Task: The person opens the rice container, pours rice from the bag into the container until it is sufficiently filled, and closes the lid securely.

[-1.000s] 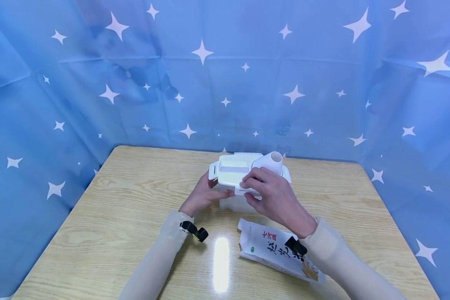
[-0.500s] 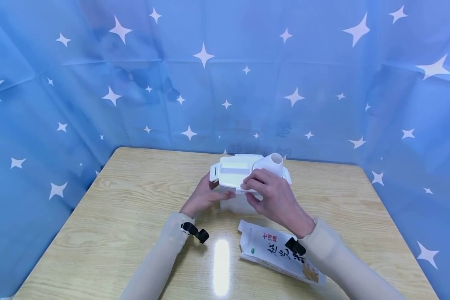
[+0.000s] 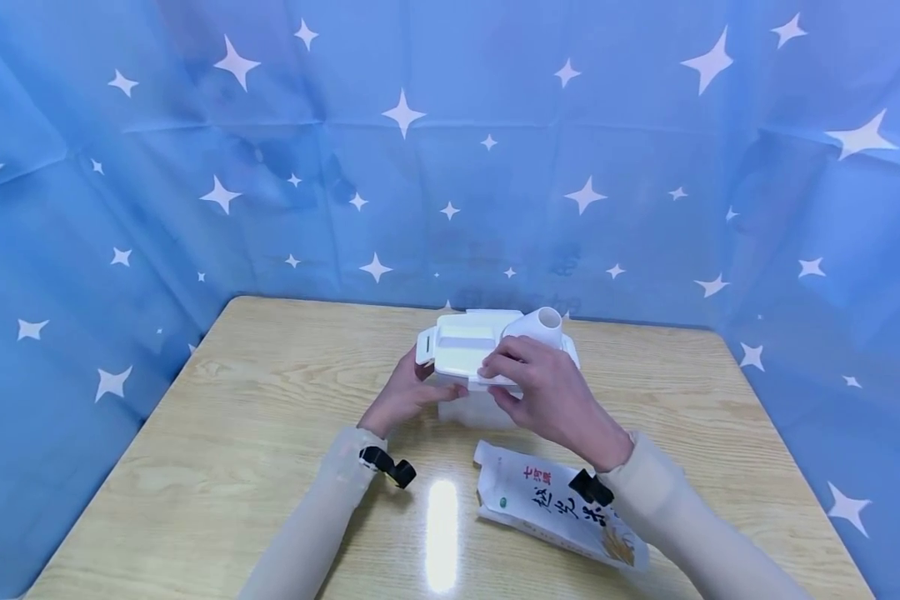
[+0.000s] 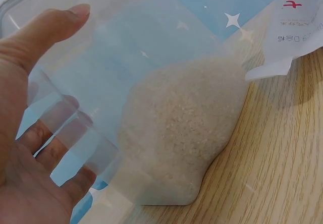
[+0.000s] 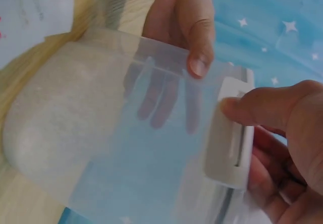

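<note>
A clear rice storage container with a white lid stands on the table, holding rice in its lower part. On the right of the lid, a white cylindrical spout tilts upward. My left hand grips the container's left side, thumb on the near wall and fingers behind. At the near edge, my right hand pinches the lid's front latch: the thumb presses the latch, which lies flat against the wall, while curled fingers lie over the lid's top.
A white printed rice bag lies on the wooden table, between the container and me, partly under my right forearm. A blue star-patterned curtain hangs behind the table's far edge.
</note>
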`<action>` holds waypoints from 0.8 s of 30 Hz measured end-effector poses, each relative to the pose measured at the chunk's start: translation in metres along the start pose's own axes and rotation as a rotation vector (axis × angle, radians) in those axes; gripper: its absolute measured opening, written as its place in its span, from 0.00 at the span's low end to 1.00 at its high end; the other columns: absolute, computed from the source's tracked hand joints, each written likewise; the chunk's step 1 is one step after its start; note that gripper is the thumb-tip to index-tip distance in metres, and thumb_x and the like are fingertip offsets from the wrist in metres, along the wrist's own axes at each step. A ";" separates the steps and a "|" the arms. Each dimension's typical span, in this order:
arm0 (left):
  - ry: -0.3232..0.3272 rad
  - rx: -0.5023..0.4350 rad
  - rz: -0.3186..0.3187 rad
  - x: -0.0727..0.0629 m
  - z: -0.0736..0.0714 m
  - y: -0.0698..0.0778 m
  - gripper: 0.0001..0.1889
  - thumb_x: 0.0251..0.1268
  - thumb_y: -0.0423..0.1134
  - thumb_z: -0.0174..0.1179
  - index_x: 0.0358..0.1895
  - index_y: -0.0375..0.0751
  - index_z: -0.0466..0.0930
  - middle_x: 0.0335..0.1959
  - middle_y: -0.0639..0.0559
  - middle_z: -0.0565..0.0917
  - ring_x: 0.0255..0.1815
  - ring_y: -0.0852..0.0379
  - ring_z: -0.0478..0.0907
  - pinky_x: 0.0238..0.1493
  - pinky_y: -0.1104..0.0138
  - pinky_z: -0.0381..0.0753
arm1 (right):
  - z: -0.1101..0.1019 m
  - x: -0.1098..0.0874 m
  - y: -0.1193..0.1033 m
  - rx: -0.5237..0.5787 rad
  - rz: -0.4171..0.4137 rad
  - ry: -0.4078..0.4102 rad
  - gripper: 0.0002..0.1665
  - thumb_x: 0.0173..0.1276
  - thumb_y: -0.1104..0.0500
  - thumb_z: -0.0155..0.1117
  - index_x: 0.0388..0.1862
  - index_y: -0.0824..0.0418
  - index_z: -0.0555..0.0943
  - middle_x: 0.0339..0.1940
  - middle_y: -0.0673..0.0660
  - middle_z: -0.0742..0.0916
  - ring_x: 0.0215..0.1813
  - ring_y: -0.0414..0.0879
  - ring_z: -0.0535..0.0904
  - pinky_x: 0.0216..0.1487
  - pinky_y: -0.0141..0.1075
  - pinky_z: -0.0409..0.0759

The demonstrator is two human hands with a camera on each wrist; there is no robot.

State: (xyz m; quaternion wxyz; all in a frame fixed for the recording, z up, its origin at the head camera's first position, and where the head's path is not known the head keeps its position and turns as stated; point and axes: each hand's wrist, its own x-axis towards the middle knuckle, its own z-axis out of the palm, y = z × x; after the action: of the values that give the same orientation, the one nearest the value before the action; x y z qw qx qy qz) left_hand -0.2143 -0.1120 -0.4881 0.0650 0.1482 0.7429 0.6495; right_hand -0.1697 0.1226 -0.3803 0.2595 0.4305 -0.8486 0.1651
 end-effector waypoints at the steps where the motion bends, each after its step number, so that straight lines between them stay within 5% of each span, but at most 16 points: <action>1: 0.000 0.000 0.001 0.000 0.000 -0.001 0.43 0.54 0.43 0.79 0.73 0.66 0.66 0.70 0.61 0.74 0.76 0.53 0.67 0.82 0.46 0.61 | -0.001 0.000 0.000 -0.004 0.005 -0.009 0.15 0.50 0.62 0.85 0.35 0.54 0.88 0.37 0.49 0.86 0.37 0.42 0.80 0.35 0.35 0.86; 10: -0.011 0.012 -0.002 0.001 0.002 -0.001 0.43 0.55 0.44 0.79 0.72 0.69 0.66 0.70 0.64 0.74 0.77 0.54 0.67 0.81 0.45 0.61 | -0.002 -0.009 -0.006 -0.029 0.042 -0.026 0.17 0.53 0.61 0.83 0.41 0.55 0.86 0.44 0.51 0.87 0.44 0.45 0.83 0.39 0.37 0.88; 16: -0.020 0.013 0.009 0.001 0.001 0.002 0.44 0.53 0.46 0.80 0.73 0.68 0.66 0.70 0.63 0.74 0.76 0.53 0.67 0.82 0.46 0.61 | -0.015 -0.011 -0.005 0.103 0.072 -0.084 0.18 0.60 0.57 0.79 0.48 0.56 0.86 0.54 0.52 0.86 0.57 0.47 0.81 0.52 0.42 0.88; 24: 0.004 -0.024 -0.041 -0.005 0.001 0.008 0.45 0.53 0.43 0.80 0.74 0.67 0.65 0.72 0.62 0.73 0.80 0.51 0.63 0.84 0.48 0.57 | -0.045 0.002 0.019 0.261 0.111 0.054 0.20 0.61 0.59 0.77 0.53 0.58 0.85 0.62 0.57 0.85 0.66 0.53 0.79 0.65 0.49 0.81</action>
State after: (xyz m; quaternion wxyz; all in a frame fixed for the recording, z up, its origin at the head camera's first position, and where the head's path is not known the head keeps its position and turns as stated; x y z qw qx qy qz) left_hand -0.2083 -0.1118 -0.4811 0.0786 0.1310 0.7381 0.6572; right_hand -0.1727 0.1552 -0.3442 0.2145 0.4081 -0.8353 0.2995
